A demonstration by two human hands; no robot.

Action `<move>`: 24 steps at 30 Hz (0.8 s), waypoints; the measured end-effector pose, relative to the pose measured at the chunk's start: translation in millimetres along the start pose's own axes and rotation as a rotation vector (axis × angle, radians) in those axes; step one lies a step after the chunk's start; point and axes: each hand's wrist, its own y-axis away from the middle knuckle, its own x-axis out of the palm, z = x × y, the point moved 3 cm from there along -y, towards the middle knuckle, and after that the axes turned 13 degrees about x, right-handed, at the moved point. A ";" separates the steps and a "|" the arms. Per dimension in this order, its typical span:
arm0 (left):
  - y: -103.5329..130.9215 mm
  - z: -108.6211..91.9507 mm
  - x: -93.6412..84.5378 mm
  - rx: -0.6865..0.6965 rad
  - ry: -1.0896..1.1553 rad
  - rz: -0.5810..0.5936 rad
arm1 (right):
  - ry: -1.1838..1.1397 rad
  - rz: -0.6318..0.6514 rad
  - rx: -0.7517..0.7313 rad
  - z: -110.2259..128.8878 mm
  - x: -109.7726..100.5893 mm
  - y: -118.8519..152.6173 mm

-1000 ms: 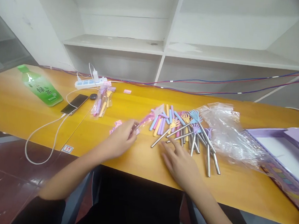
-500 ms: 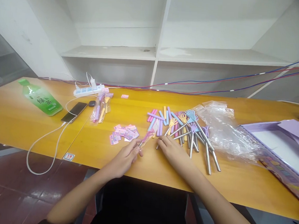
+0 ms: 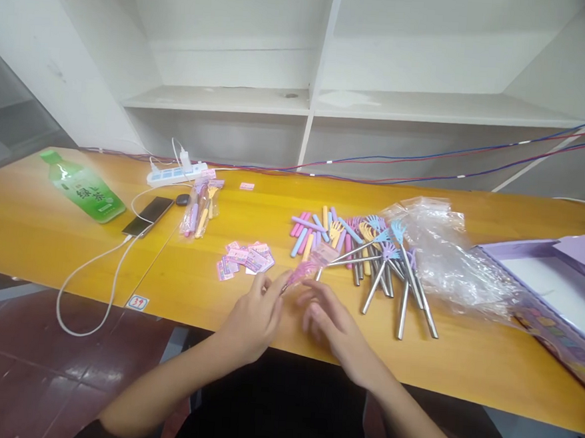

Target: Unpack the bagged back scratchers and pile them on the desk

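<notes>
My left hand point(image 3: 254, 318) is closed on a pink back scratcher point(image 3: 303, 270) in a clear plastic sleeve with a printed card at its top. Its lower part is hidden in my fingers. My right hand point(image 3: 332, 323) hovers just right of it, fingers curved and apart, with nothing visible in them. Beyond that hand lies a pile of back scratchers point(image 3: 390, 251) with steel rods and blue, yellow, pink and purple claw heads. Loose coloured handle tubes point(image 3: 308, 225) lie beside the pile. Several small pink printed cards point(image 3: 256, 260) are spread left of my hands.
Bagged back scratchers point(image 3: 200, 209) lie farther left, near a power strip point(image 3: 178, 173), a phone point(image 3: 148, 216) with a white cable, and a green bottle point(image 3: 85, 190). Crumpled clear plastic bags point(image 3: 435, 252) and a purple box point(image 3: 531, 248) occupy the right side.
My right hand has lifted off the table by the pile and come toward my left hand, its fingers spreading. The bagged pink back scratcher has shifted slightly right with my left hand.
</notes>
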 end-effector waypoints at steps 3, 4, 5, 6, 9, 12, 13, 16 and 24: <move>2.4 -7.3 11.7 0.035 -0.320 0.130 | -0.383 0.085 0.223 -4.7 17.9 5.3; 3.2 -9.1 15.9 0.062 -0.361 0.162 | -0.446 0.048 0.267 -8.3 19.0 3.7; 3.8 -10.5 19.1 0.090 -0.367 0.181 | -0.487 0.012 0.297 -12.5 18.5 1.4; 4.0 -11.6 20.6 0.110 -0.346 0.182 | -0.515 -0.014 0.315 -16.8 17.0 -1.0; 0.9 -11.3 16.2 0.090 -0.176 0.152 | -0.533 -0.037 0.329 -26.1 11.3 -5.1; -6.3 -5.3 8.9 0.009 0.103 0.181 | -0.478 0.019 0.305 -25.7 11.9 -4.4; -8.8 -2.3 8.7 -0.021 0.225 0.215 | -0.446 0.054 0.294 -24.0 13.7 -3.8; -13.7 7.9 14.2 -0.099 0.579 0.291 | -0.364 0.103 0.261 -19.3 17.1 -2.2; -9.1 13.2 17.2 -0.145 0.711 0.287 | -0.305 -0.220 0.129 -31.7 -4.6 1.8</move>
